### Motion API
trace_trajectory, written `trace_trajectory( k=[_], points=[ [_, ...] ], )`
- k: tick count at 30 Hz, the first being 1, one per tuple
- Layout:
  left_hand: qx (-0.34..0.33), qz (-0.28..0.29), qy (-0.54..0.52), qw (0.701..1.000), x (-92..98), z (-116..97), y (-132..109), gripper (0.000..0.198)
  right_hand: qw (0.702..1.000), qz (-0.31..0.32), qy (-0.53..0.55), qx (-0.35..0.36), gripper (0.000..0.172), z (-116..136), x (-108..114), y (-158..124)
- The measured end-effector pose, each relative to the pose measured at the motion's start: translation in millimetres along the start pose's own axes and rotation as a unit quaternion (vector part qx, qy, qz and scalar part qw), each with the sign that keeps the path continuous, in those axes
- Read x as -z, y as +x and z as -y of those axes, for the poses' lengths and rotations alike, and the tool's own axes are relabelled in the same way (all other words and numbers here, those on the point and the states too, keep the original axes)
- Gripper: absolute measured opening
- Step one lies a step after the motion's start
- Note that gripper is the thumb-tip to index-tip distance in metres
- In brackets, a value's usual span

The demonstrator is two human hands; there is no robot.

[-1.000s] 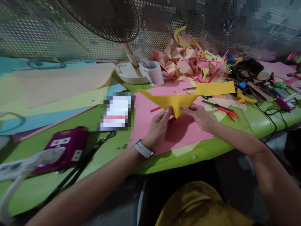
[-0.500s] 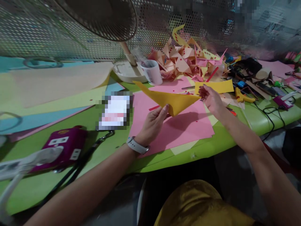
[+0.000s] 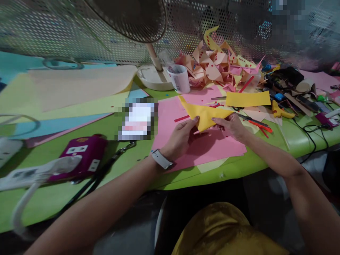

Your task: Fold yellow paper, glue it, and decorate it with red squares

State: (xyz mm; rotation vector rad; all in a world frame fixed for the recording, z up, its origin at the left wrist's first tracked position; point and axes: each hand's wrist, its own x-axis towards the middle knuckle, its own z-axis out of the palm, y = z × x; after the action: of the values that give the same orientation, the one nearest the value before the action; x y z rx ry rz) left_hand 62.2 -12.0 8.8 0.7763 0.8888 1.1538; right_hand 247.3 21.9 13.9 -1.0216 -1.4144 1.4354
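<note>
A folded yellow paper (image 3: 205, 115), roughly triangular with a long tip pointing up and left, is held above the pink sheets (image 3: 180, 159). My left hand (image 3: 182, 136) pinches its lower left part, thumb on top. At its right side my right hand (image 3: 231, 125) grips the paper between thumb and fingers. Most fingers of both hands are hidden beneath or behind the paper. A flat yellow paper strip (image 3: 248, 99) lies just beyond my right hand. Red-handled scissors (image 3: 261, 125) rest to the right of it, partly covered by the hand.
Folded, red-dotted paper pieces (image 3: 211, 69) are heaped at the back, beside a white cup (image 3: 179, 79) and a fan (image 3: 155, 76). A phone (image 3: 138, 120) lies left, near a purple power adapter (image 3: 82, 156). A yellow glue gun (image 3: 281, 110) and cluttered tools are at right.
My right hand has moved left and down from near the yellow strip and now grips the folded paper's right side. The view has shifted slightly left.
</note>
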Motion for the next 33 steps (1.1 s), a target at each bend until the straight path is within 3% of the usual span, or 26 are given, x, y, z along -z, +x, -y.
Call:
trace_trajectory(
  k=[4, 12, 33],
  points=[
    [0.039, 0.023, 0.02, 0.999, -2.5, -2.5, -4.6, 0.04, 1.0, 0.01, 0.005, 0.008, 0.034, 0.5, -3.0, -0.6],
    [0.016, 0.022, 0.092, 0.995, -0.8, 0.1, -7.9, 0.034, 0.999, 0.025, -0.033, 0.018, 0.036, -6.5, -5.5, -1.3],
    [0.023, 0.03, 0.09, 0.995, 5.1, -6.6, -3.7, 0.019, 1.0, -0.003, 0.023, 0.001, 0.034, 2.4, -5.6, -4.4]
  ],
)
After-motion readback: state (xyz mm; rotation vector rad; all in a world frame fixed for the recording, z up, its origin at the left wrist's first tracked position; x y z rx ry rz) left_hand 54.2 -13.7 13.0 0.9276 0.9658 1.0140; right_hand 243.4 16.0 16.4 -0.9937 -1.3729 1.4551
